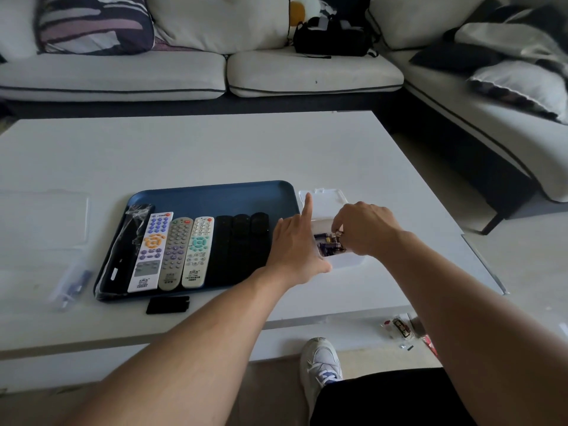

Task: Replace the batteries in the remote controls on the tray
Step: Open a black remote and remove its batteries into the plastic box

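White sofas ring the low tabletop (215, 149) you work at. Your blue tray (215, 195) sits toward its near edge, seven remote controls (175, 253) in a row on it. Just off the tray's right edge stands the clear battery box (341, 259); your left hand (295, 250) steadies its side, forefinger straight, while your right hand (365, 232) curls into the batteries (327, 242), seemingly pinching one. They're small, hard, smooth and likely to roll: pinch mid-barrel.
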Motion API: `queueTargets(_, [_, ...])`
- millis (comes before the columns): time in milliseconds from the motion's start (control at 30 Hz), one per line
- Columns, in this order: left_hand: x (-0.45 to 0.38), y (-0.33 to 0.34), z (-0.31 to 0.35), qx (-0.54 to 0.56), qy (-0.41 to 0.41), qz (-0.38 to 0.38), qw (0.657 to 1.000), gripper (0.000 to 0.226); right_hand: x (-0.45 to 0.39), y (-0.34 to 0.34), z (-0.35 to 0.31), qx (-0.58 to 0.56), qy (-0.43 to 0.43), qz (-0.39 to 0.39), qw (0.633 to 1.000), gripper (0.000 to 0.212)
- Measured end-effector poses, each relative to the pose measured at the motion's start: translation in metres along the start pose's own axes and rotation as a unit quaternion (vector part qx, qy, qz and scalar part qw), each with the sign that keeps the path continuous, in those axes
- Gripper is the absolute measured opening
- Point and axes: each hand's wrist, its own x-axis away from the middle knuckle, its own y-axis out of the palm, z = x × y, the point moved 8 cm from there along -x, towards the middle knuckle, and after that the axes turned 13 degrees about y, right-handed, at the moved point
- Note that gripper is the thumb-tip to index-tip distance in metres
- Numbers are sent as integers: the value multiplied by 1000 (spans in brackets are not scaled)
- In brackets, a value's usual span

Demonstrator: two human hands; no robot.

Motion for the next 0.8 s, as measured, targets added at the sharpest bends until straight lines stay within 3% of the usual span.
queueTargets(433, [4,-1,0,-6,0,11,1000,139,1,10,-14,29,-27,15,999,23])
queueTargets(600, [4,-1,0,-8,0,8,1000,139,-1,18,-12,11,-46,-38,998,16])
queueTargets(800, [5,2,-1,-3,0,0,1000,137,-5,30,-16,2,-45,-49,998,14])
